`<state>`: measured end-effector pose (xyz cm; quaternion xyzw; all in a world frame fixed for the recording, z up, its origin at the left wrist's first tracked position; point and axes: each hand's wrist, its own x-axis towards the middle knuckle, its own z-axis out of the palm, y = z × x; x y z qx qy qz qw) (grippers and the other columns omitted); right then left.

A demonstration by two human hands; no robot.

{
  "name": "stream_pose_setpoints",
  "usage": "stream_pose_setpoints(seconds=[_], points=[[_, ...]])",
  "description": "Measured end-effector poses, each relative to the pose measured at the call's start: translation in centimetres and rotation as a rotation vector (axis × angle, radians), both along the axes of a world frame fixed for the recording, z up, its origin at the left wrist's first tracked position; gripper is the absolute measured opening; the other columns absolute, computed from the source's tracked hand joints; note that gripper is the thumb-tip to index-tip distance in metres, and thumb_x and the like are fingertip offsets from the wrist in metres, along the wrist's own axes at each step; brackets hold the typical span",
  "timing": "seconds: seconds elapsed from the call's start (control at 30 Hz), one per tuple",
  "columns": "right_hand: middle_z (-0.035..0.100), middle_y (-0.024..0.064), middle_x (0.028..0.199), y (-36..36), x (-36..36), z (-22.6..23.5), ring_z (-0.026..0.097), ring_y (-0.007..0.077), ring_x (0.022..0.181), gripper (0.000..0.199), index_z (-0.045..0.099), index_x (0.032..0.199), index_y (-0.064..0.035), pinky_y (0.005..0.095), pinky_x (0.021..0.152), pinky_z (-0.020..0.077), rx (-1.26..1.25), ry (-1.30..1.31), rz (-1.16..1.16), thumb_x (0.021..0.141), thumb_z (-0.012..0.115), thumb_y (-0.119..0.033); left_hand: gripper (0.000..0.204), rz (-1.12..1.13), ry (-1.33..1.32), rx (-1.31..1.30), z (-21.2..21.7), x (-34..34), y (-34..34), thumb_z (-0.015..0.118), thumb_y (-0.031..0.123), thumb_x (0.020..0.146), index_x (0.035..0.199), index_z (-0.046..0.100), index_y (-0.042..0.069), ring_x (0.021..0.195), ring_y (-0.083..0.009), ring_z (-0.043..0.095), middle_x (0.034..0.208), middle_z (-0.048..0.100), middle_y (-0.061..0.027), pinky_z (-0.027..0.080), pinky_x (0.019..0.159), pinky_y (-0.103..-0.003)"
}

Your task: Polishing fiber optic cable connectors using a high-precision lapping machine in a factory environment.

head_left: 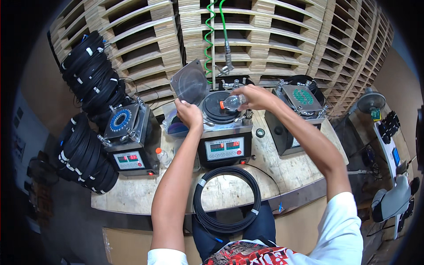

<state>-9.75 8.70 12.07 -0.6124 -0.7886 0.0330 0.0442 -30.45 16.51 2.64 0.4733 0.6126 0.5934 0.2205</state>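
My right hand (254, 97) grips a small clear bottle (235, 102) with an orange tip. The bottle is tipped sideways, its tip over the round black disc (214, 112) on top of the middle polishing machine (224, 148). To the left of the disc, my left hand (189, 114) is closed at the lower edge of a square grey plate (191, 84), which stands tilted up beside the disc. The fingertips are partly hidden. Red digits glow on the machine's front panel. A coil of black cable (198, 196) lies at the table's front edge, with a blue connector (280, 206) on its loose end.
Similar machines stand to the left (128, 145) and right (287, 132), with plates clamped on top. A second orange-capped bottle (163, 157) is on the wooden table (145, 194). Black cable coils (88, 163) pile up at far left. Pallets (265, 39) rise behind; a green air hose (224, 26) hangs there.
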Motion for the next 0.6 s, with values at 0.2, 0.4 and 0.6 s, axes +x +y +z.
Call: stream_pose_setpoints(seconds=[0.2, 0.4, 0.6], points=[[0.066, 0.0159, 0.128, -3.2, 4.5, -6.1, 0.065, 0.0237, 0.115, 0.062, 0.059, 0.132, 0.0002, 0.0353, 0.098, 0.0502, 0.275, 0.964, -0.041, 0.077, 0.084, -0.014, 0.032, 0.047, 0.047, 0.002, -0.2, -0.4, -0.1, 0.042, 0.011, 0.101, 0.129, 0.05, -0.001, 0.109, -0.0483, 0.058, 0.117, 0.064, -0.0278, 0.043, 0.093, -0.054], [0.07, 0.0102, 0.106, -7.9, 8.4, -18.1, 0.067, 0.0167, 0.097, 0.06, 0.058, 0.129, -0.0001, 0.0309, 0.088, 0.0521, 0.392, 1.095, -0.322, 0.076, 0.084, -0.01, 0.046, 0.049, 0.016, 0.046, -1.6, -0.3, 1.6, 0.046, -0.004, 0.082, 0.127, 0.052, -0.005, 0.112, -0.0491, 0.059, 0.117, 0.064, -0.0315, 0.044, 0.098, -0.051], [0.07, 0.0196, 0.104, -10.0, 6.5, -24.6, 0.068, 0.0341, 0.098, 0.056, 0.058, 0.121, -0.0013, 0.0381, 0.088, 0.0518, 0.473, 0.911, -0.488, 0.072, 0.084, -0.008, 0.038, 0.02, 0.061, 0.084, -1.5, -1.1, 2.1, 0.051, -0.004, 0.077, 0.114, 0.056, -0.005, 0.106, -0.0471, 0.064, 0.107, 0.068, -0.0284, 0.047, 0.095, -0.05]])
